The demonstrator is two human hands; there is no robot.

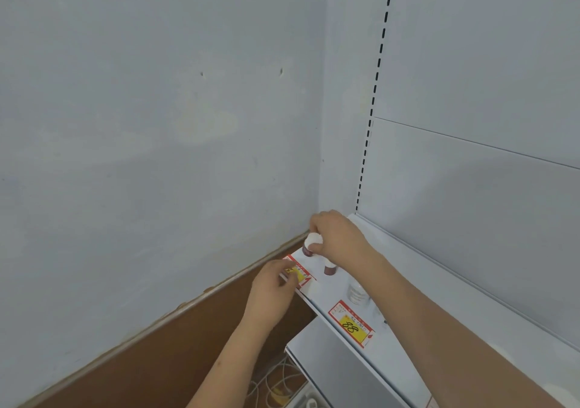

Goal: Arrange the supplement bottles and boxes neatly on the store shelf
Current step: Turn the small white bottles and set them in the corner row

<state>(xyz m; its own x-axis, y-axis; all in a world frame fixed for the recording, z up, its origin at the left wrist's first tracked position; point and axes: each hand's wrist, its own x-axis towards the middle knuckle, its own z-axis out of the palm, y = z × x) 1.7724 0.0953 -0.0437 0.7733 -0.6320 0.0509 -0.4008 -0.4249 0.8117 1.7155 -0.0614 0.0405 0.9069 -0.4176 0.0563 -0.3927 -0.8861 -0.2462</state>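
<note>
Right hand (337, 235) reaches to the far left end of the shelf (408, 282), fingers curled round the white cap of a small dark-red bottle (309, 246) and holding it from above. That bottle stands upright, or nearly so, at the shelf's front corner, its long axis vertical and its base at or just over the shelf (the contact itself is hidden by the fingers). A second dark-red bottle (329, 268) stands upright just beside it toward the person, under the right wrist, and a pale bottle (357, 291) stands farther along the same front row.

The left hand (274, 285) rests at the shelf's front edge, fingertips touching the first price tag (299, 274); whether it pinches the tag or only presses it cannot be told. A second price tag (353, 324) marked 88 hangs nearer.

The right hand already has the bottle, so the next move likely depends on lining it up with its neighbour, which lies toward the person along the row.
</note>
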